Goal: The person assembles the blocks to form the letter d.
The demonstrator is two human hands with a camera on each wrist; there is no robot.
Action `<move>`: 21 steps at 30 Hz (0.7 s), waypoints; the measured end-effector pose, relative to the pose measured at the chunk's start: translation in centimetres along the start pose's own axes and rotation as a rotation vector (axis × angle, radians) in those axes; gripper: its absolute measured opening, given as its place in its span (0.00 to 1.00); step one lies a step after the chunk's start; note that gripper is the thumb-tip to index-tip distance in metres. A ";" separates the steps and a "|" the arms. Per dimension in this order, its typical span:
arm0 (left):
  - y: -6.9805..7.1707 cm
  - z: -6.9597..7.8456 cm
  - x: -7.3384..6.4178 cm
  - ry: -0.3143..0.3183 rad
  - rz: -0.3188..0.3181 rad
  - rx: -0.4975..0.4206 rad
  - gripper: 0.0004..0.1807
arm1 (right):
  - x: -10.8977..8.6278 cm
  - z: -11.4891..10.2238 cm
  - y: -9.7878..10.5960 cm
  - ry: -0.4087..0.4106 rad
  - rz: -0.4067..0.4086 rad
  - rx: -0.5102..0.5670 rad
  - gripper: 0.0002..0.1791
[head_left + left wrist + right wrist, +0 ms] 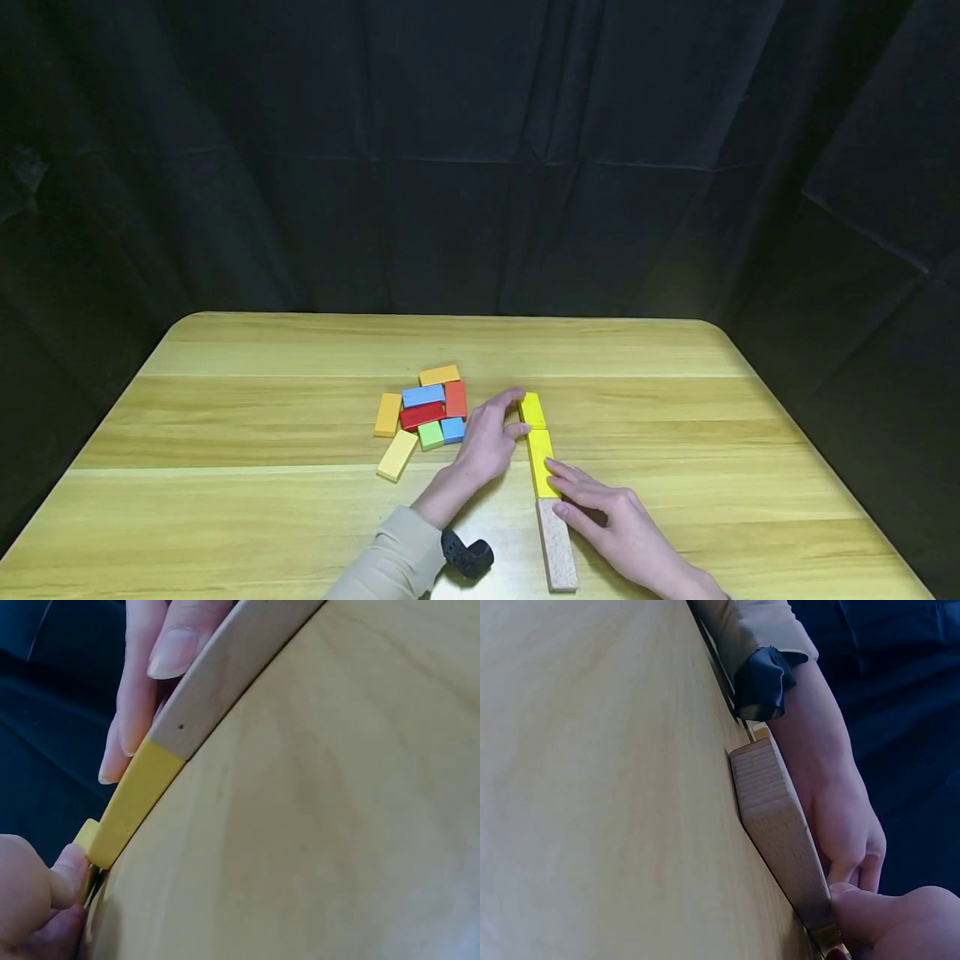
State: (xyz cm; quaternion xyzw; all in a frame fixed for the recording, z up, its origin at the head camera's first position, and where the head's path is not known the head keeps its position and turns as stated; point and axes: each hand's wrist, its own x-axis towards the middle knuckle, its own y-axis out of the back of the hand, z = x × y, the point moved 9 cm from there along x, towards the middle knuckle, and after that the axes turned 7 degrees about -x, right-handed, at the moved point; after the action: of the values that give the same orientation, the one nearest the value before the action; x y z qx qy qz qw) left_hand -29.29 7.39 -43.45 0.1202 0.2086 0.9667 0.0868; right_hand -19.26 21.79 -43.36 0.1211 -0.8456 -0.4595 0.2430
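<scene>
Three blocks lie end to end in a row on the table: a short yellow block (pixel 533 412) at the far end, a longer yellow block (pixel 540 465) in the middle, and a pale speckled block (pixel 557 550) nearest. My left hand (pixel 489 440) pinches the short yellow block between thumb and forefinger from the left side. In the left wrist view, that block (pixel 86 834) sits slightly out of line with the longer one (pixel 139 802). My right hand (pixel 618 525) rests its extended fingers along the right side of the longer yellow and speckled blocks.
Left of the row lies a loose cluster of blocks, including a dark red block (pixel 422 416), a blue block (pixel 423 396), a green block (pixel 431 435) and a cream block (pixel 397 456). A black wrist device (pixel 468 557) is on the left sleeve. Dark curtains (pixel 480 158) surround the wooden table (pixel 262 508).
</scene>
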 end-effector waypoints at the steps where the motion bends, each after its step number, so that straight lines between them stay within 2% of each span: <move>1: 0.0 0.0 0.0 0.005 -0.011 0.000 0.26 | 0.0 0.0 0.0 0.001 0.001 0.000 0.19; 8: -0.2 -0.4 -0.2 0.037 -0.062 -0.008 0.27 | 0.0 0.0 0.0 0.010 0.007 0.011 0.19; 21: -0.3 -0.4 -0.2 0.018 -0.066 0.020 0.25 | 0.0 0.1 -0.1 0.009 0.008 0.009 0.19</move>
State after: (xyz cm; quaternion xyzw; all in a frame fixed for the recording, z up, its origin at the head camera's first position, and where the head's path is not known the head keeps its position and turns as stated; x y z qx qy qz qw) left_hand -29.22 7.49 -43.99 0.1054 0.2229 0.9622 0.1156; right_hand -19.29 21.77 -43.49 0.1210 -0.8471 -0.4542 0.2481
